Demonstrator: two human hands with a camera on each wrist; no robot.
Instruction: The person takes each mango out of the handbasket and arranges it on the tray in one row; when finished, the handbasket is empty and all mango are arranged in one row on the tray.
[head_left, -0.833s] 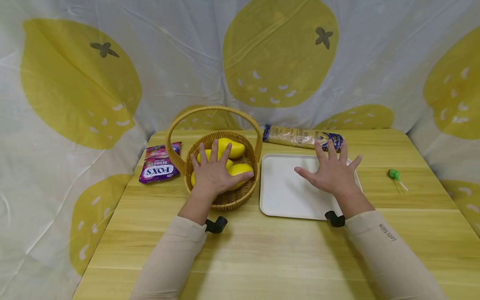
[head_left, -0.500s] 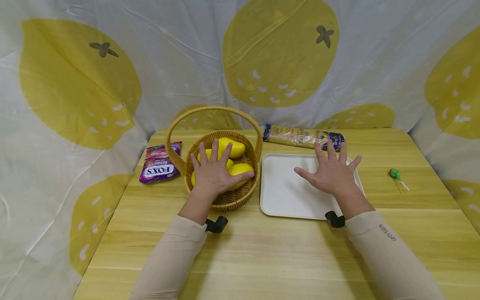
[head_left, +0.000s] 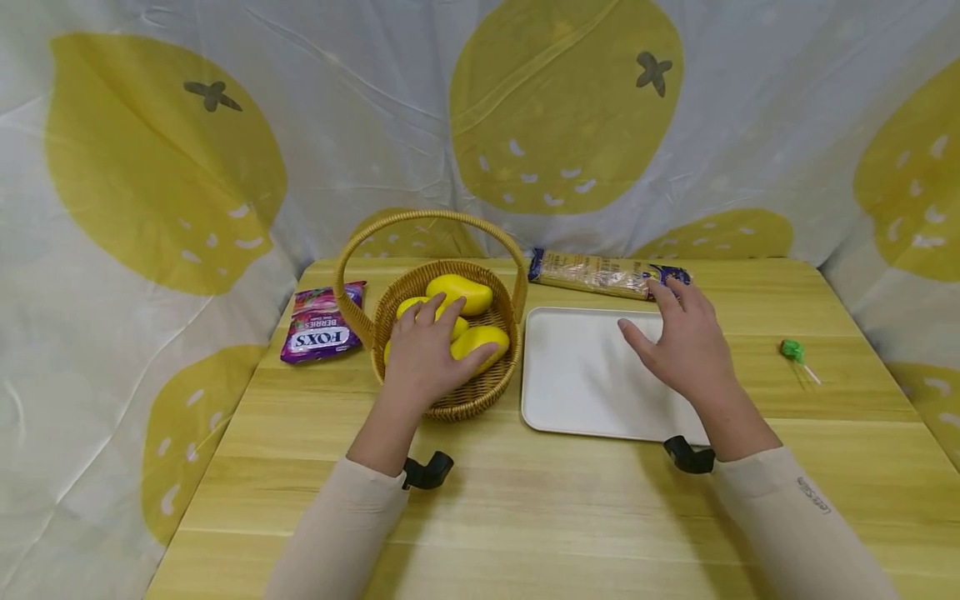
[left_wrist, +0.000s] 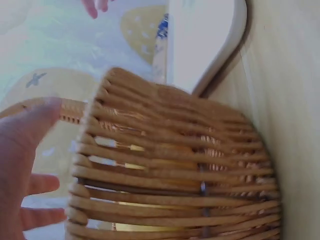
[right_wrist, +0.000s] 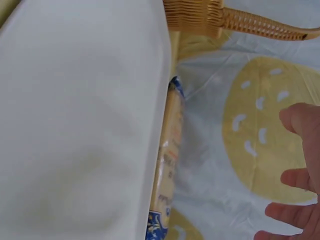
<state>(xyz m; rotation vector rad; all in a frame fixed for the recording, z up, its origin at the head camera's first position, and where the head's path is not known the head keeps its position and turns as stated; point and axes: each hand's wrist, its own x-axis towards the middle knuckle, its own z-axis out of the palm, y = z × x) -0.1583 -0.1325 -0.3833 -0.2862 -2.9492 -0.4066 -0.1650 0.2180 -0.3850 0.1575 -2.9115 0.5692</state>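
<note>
Above the near side of a wicker basket hovers my left hand, its fingers relaxed and slightly bent, gripping nothing. Several yellow mangoes lie in the basket, some partly covered by this hand. In the left wrist view the basket's woven wall stands close to the fingers. My right hand is held over the right part of a white tray, thumb apart from the loosely bent fingers, with nothing in it. The right wrist view shows the fingers well above the tray surface.
A purple candy bag lies left of the basket. Behind the tray is a clear pack of noodles with blue ends. A green-wrapped lollipop lies to the right on the wooden table. A lemon-print cloth hangs behind.
Both hands had widely spread fingers before; now the fingers are relaxed and bent. My right hand has shifted slightly right. The things on the table have stayed in place.
</note>
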